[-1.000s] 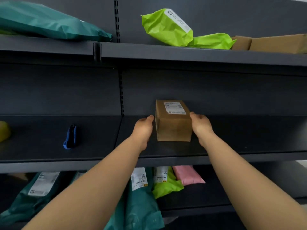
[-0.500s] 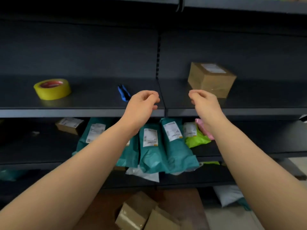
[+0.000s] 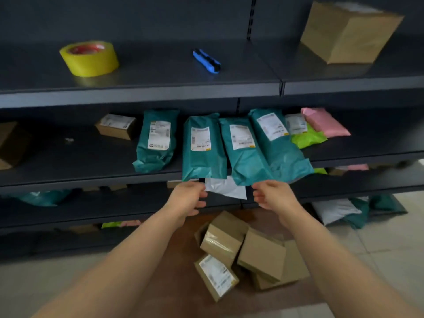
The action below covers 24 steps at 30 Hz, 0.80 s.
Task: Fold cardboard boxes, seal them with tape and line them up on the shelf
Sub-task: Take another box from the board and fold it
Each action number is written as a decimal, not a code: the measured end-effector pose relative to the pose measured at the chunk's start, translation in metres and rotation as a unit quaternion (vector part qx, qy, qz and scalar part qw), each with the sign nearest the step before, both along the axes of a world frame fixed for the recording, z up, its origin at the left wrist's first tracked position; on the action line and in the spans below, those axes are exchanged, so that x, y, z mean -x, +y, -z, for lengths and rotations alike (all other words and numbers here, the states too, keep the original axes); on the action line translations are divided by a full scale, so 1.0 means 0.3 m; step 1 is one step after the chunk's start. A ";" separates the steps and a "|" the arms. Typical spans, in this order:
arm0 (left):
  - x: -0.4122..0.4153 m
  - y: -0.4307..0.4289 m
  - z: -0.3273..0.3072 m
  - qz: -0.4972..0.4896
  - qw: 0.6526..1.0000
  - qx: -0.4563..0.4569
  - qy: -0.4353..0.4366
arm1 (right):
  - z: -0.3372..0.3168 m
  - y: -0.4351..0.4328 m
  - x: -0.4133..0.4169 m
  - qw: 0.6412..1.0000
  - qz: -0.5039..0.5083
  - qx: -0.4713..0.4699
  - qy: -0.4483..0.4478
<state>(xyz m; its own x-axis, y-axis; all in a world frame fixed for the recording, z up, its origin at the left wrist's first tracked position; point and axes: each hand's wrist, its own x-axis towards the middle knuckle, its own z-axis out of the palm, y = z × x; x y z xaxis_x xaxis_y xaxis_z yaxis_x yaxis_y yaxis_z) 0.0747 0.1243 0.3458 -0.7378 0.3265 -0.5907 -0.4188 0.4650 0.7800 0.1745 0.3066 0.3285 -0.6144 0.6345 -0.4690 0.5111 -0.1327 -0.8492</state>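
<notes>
Both hands sit lower than before: left hand (image 3: 188, 198) and right hand (image 3: 274, 196) loosely curled, empty. Sealed box (image 3: 344, 33) stands on shelf (image 3: 137, 96), above-right of right hand; floor boxes (image 3: 243, 253) below both.

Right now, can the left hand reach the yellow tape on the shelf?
Probably yes. The left hand holds nothing, and the yellow tape lies near the front edge of the shelf, higher up and further left, with nothing between them.
</notes>
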 end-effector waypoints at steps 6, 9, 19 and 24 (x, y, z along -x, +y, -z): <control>0.017 0.016 0.308 -0.041 0.994 0.079 -0.068 | 0.351 0.016 0.049 0.996 -0.019 -0.011 -0.090; 0.020 0.030 0.454 -0.062 0.987 0.124 -0.080 | 0.484 0.036 0.093 0.991 -0.044 -0.044 -0.116; -0.082 0.069 0.939 -0.193 0.932 0.096 -0.290 | 0.858 0.134 0.197 0.961 -0.175 -0.094 -0.193; -0.109 0.130 0.915 -0.227 0.924 0.055 -0.303 | 0.996 0.172 0.241 0.938 -0.244 -0.088 -0.230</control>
<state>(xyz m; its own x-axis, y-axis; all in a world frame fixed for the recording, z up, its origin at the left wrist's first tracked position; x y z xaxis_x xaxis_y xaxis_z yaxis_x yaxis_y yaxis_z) 0.1075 0.1632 0.0714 -0.3068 -0.0208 -0.9515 -0.9344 0.1970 0.2969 0.1022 0.3582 0.0297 -0.6104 0.4227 -0.6698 0.7920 0.3337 -0.5112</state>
